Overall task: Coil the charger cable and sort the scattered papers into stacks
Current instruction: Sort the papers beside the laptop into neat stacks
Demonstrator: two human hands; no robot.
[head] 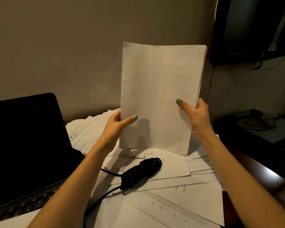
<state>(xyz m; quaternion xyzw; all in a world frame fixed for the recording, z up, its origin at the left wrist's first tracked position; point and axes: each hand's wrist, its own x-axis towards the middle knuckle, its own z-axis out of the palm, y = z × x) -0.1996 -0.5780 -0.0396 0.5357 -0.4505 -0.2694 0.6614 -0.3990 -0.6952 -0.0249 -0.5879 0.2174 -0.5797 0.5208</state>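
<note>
A thick stack of white papers (pixel 158 89) stands upright on its bottom edge, resting on the loose sheets below. My left hand (pixel 118 123) grips its left edge, thumb on the front. My right hand (pixel 195 115) grips its right edge, thumb across the front face. In front of the stack, the black charger cable (pixel 141 172) lies bundled in a coil on the papers, with its loose ends trailing left and towards me. Scattered printed sheets (pixel 168 199) cover the desk around it.
An open black laptop (pixel 26 137) stands at the left, keyboard towards me. A dark monitor (pixel 252 28) hangs on the wall at the upper right, with a dark box (pixel 257 129) beneath it. The desk's reddish edge (pixel 260 175) shows at the right.
</note>
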